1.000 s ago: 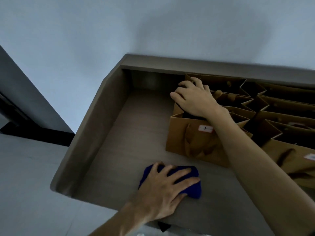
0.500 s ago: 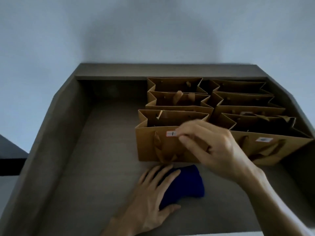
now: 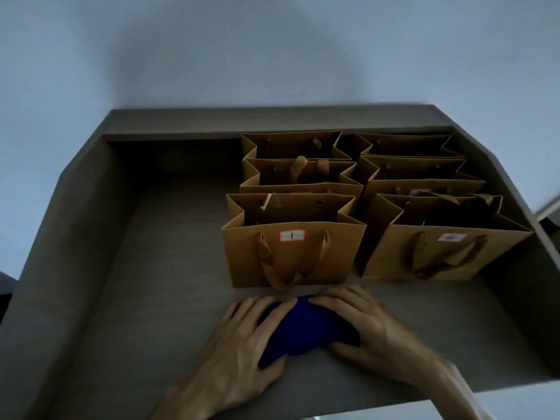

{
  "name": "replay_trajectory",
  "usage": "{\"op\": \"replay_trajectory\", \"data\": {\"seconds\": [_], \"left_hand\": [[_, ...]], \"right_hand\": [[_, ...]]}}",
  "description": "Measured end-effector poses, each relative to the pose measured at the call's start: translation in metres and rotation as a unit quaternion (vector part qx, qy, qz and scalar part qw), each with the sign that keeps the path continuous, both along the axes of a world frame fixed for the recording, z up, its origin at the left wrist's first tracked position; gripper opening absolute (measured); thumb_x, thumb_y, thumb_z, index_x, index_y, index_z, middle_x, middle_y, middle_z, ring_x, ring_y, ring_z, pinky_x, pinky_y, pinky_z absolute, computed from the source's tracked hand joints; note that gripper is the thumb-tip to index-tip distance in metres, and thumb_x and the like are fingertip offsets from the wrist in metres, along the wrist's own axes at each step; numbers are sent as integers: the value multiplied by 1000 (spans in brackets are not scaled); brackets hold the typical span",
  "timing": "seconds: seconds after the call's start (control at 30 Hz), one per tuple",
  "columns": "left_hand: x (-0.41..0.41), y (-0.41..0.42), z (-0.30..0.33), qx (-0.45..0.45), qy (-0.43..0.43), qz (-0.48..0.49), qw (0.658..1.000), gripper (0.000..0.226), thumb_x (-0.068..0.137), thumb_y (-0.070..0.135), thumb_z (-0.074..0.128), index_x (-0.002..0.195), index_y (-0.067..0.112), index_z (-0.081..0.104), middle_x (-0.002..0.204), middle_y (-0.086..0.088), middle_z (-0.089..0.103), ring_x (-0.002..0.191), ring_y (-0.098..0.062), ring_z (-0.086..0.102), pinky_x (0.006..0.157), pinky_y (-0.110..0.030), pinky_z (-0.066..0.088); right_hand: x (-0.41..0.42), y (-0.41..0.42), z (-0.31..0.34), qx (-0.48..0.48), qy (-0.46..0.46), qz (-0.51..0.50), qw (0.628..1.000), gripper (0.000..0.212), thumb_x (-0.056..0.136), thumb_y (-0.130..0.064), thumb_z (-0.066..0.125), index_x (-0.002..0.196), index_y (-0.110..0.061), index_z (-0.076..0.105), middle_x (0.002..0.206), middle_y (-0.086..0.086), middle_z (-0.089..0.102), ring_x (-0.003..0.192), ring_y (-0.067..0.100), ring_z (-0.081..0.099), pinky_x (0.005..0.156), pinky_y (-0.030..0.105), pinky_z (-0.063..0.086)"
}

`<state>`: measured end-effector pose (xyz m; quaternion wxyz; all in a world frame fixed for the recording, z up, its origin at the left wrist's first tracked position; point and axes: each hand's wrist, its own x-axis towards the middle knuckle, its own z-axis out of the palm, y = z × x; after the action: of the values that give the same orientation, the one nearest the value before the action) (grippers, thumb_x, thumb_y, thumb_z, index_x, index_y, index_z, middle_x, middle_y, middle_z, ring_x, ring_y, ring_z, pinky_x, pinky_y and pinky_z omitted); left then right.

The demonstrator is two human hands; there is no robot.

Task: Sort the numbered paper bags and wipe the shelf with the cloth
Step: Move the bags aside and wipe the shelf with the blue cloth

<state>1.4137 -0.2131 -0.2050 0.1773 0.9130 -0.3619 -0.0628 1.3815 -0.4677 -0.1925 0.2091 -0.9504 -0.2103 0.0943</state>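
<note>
A blue cloth [image 3: 306,327] lies on the grey shelf [image 3: 157,268] near its front edge. My left hand [image 3: 242,344] rests on the cloth's left side with fingers spread flat. My right hand [image 3: 369,325] lies on its right side, fingers also laid over it. Just behind the cloth stands a brown paper bag labelled 1 [image 3: 292,253]. To its right stands a bag with a label that reads like 4 [image 3: 445,247]. Several more brown bags [image 3: 300,174] stand in two rows behind them, their labels hidden.
The shelf has raised side walls [image 3: 75,225] and a back ledge [image 3: 272,119] against a pale wall. The left half of the shelf floor is bare. The front edge [image 3: 394,395] runs just under my wrists.
My right hand has left the front bag and come down onto the right side of the cloth. The view has swung to face the shelf squarely. My left hand stays on the cloth.
</note>
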Motion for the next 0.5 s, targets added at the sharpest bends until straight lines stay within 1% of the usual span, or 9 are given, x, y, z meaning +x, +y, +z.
{"op": "replay_trajectory", "data": {"seconds": [0.07,0.1,0.17,0.23,0.27,0.3,0.33,0.4,0.5], "left_hand": [[4,0,5,2,17,-4,1000,87,63,56,54,145,37,31,121,14,50,104,-2,43,82,-21,48],[5,2,7,7,31,-9,999,89,63,55,51,146,44,21,123,13,50,107,-3,45,83,-20,47],[11,7,17,-2,45,-20,999,89,69,56,49,136,65,-9,136,16,38,121,-5,39,95,-21,33],[18,14,34,-11,60,-46,997,90,76,57,52,124,73,-23,136,30,15,125,10,19,99,-14,18],[22,17,45,-15,54,-56,997,91,76,57,54,126,72,-20,132,34,11,120,17,17,96,-10,19],[27,21,57,-36,1,-67,997,90,75,58,55,135,66,-12,130,35,15,117,20,21,91,-7,23],[30,25,68,-59,-54,-72,994,90,73,58,56,143,57,0,131,31,24,115,18,29,85,-5,28],[34,31,90,-110,-71,-72,989,88,71,57,61,147,43,17,134,24,33,119,10,40,78,-4,38],[48,30,126,-148,-131,-87,976,80,74,45,66,144,33,29,139,16,37,119,1,48,88,-10,47]], "right_hand": [[3,2,4,6,-6,10,1000,71,86,-49,54,135,-67,5,143,-29,22,131,-16,14,102,11,27],[4,2,6,6,-1,23,1000,71,87,-49,55,135,-66,5,143,-29,22,130,-16,15,102,11,27],[8,1,15,8,12,54,998,70,88,-50,56,133,-67,5,142,-34,17,130,-16,15,105,13,28],[13,0,31,27,-24,67,997,73,86,-49,58,137,-65,8,142,-38,15,133,-12,20,103,20,37],[16,-1,40,42,-67,70,994,75,85,-47,61,142,-59,14,144,-32,23,133,-7,28,99,24,44],[19,-2,48,55,-118,79,988,74,83,-44,64,146,-48,24,145,-23,33,131,-1,37,94,26,50],[21,-3,57,68,-159,90,981,72,83,-41,66,146,-38,32,143,-16,40,128,4,44,91,27,53],[28,-3,82,87,-209,108,968,67,83,-36,69,143,-26,41,139,-11,47,125,7,50,93,26,52],[44,-6,121,98,-247,122,956,63,83,-30,71,140,-19,46,136,-10,51,121,10,53,96,25,49]]}}
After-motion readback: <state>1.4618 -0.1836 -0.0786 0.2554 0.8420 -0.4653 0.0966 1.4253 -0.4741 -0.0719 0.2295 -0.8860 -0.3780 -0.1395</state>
